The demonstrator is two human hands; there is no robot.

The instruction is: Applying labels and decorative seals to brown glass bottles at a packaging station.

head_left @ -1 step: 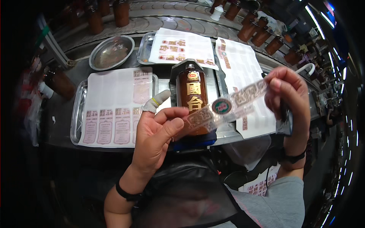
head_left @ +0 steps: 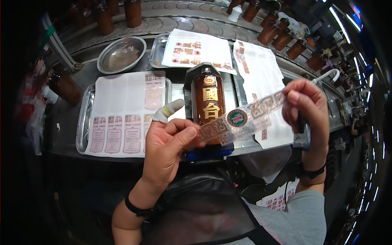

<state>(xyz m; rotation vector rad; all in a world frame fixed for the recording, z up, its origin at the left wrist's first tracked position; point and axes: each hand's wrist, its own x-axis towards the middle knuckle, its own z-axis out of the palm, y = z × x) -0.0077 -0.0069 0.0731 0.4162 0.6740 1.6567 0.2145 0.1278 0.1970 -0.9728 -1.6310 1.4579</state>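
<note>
A clear label strip with gold scrollwork and a round green emblem is stretched between my hands. My left hand pinches its left end between thumb and fingertips; one raised finger wears a pale cloth finger cover with a yellow band. At the strip's higher right end, my right hand grips with thumb and forefinger. A small dark object shows below the right palm; how it is held is unclear. Behind the strip, a brown bottle with gold characters rests in a dark holder, its lower part partly covered.
Sticker sheets lie to the left, behind the bottle and to the right. Metal trays are under the left and back ones. Beyond stand a metal bowl and a conveyor with several brown bottles.
The strip's left end has dropped slightly and its emblem now faces me more squarely. My right hand has moved slightly down and left. The view has shifted a little.
</note>
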